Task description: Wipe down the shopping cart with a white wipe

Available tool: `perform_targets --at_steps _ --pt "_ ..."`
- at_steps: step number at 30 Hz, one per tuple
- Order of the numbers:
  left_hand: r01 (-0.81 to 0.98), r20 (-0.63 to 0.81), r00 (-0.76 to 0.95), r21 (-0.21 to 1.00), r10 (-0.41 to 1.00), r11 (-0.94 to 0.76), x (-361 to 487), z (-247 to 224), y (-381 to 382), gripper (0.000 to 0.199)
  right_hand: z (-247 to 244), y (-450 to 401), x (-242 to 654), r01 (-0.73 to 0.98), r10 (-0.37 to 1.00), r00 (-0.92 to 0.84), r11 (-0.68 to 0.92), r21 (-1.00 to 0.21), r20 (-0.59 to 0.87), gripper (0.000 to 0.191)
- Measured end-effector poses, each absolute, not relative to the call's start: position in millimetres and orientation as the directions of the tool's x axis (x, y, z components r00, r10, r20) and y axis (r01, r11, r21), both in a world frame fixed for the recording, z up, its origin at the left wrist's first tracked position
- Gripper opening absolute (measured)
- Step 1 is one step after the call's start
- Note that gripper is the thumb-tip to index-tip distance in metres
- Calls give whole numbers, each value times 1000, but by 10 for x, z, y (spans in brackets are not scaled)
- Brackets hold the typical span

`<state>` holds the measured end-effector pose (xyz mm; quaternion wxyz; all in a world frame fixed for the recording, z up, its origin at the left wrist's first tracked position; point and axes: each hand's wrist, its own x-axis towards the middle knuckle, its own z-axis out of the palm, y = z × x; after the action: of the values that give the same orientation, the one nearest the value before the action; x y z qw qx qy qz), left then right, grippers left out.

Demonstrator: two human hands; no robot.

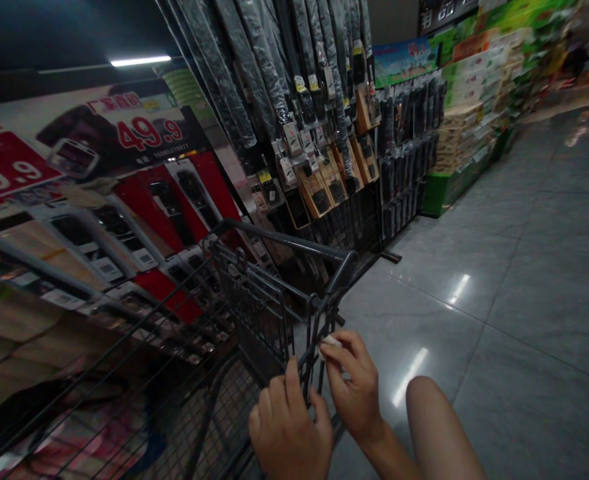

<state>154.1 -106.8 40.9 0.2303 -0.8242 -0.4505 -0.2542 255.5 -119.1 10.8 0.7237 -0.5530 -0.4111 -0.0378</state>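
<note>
At the corner of a dark wire shopping cart (294,239), a shopper's right hand (354,377) pinches 1 small white wad (330,341) between thumb and fingertips, close against the frame bars. The left hand (292,423) is just beside it, index finger extended and thumb apart; whether the other fingers close on a bar cannot be told. A pink item (107,433) lies behind the cart's mesh. Beyond the handle, boxed belts (107,230) under a 49.9 price sign (149,130) and long plastic-wrapped goods (262,60) crowd the left; stacked packs (457,137) line the tiled floor (529,293).
</note>
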Motion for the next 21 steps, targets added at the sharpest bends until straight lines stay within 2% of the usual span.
perform_targets --at_steps 5,10,12,16,19,21 --pt "861 628 467 -164 622 -481 1538 414 -1074 36 218 -1341 2632 422 476 705 313 -851 525 23" --pt "861 637 465 -165 615 -480 1545 425 -1078 35 472 -1324 2714 373 365 781 377 -848 506 11" --pt "861 642 465 -169 610 -479 1548 427 -1076 35 511 -1259 2713 364 310 806 409 -836 503 12" --pt "857 642 471 -171 606 -486 1546 425 -1074 37 467 -1174 2686 436 275 790 376 -818 548 29" --pt "861 638 464 -162 615 -481 1542 420 -1074 37 364 -1170 2652 514 285 745 332 -791 604 22" --pt "863 633 463 -162 620 -479 1540 417 -1075 36 276 -1180 2622 502 287 757 320 -804 587 21"
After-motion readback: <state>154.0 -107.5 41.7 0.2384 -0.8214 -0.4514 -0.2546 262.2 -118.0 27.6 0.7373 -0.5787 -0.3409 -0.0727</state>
